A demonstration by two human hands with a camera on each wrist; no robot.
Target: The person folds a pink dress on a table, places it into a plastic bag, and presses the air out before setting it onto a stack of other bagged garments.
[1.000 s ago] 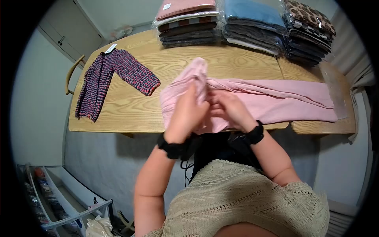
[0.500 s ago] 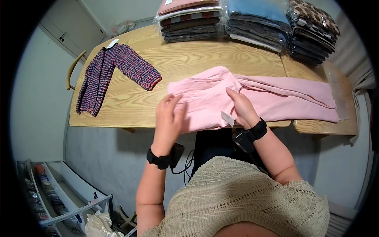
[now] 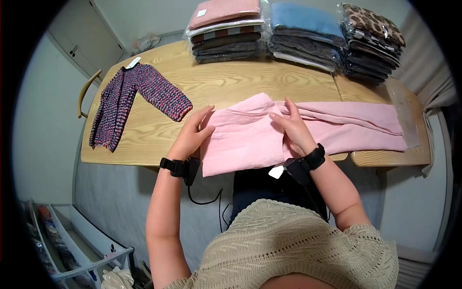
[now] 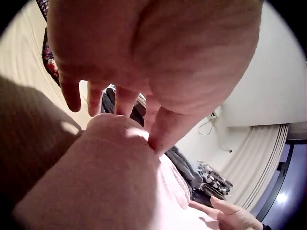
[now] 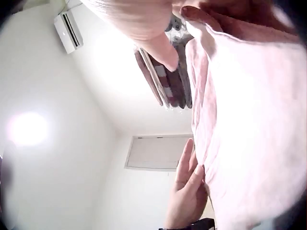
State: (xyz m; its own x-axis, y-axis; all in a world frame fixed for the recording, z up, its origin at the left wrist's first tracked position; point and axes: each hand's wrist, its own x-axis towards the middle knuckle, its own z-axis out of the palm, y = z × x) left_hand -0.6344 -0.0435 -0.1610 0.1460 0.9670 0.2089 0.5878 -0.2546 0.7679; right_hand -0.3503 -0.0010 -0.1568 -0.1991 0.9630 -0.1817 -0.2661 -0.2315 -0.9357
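Note:
A long pink garment (image 3: 245,139) lies across the table, its left part folded into a flat panel whose front edge hangs past the table edge. A white label (image 3: 275,172) sticks out under it. My left hand (image 3: 195,132) is at the panel's left side, thumb touching the cloth and fingers extended, also seen in the left wrist view. My right hand (image 3: 296,130) grips the panel's right side, its thumb over the cloth and some fingers hidden beneath. Wrinkled pink layers stretch to the right of this hand.
A dark multicoloured knitted cardigan (image 3: 122,106) with a white tag lies at the table's left. Bagged, folded clothes stand in three stacks at the back: pink-topped (image 3: 226,36), blue-topped (image 3: 308,38) and leopard-print-topped (image 3: 373,43). A clear bag (image 3: 406,118) lies at the right end.
The bunched left part of the pink garment has been spread into a smooth panel. My left hand has moved from its middle to its left side; my right hand stays at the right.

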